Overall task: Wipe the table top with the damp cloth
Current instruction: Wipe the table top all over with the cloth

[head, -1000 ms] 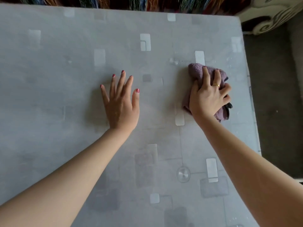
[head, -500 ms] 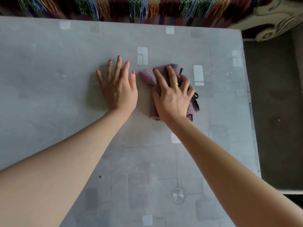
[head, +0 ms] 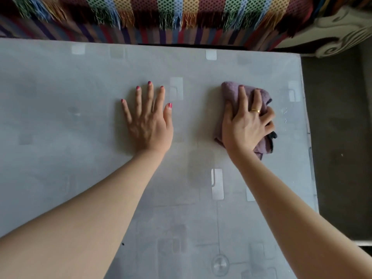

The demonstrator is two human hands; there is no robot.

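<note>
A grey table top [head: 70,127] with pale square patterns fills most of the head view. A bunched purple cloth [head: 229,91] lies on it toward the right edge. My right hand [head: 246,123] presses down on the cloth, its outer fingers curled round the folds, and it hides most of the fabric. A dark tag sticks out at the cloth's right side. My left hand [head: 150,121] lies flat on the table with fingers spread, to the left of the cloth, and holds nothing.
The table's right edge [head: 308,137] runs close beside the cloth, with dark floor [head: 338,148] beyond it. A striped, fringed blanket [head: 161,19] hangs behind the far edge. A carved white furniture piece [head: 332,35] stands at the back right.
My right hand has slid the cloth to the right, away from my left hand and toward the table's right edge. My left hand stayed flat in place.
</note>
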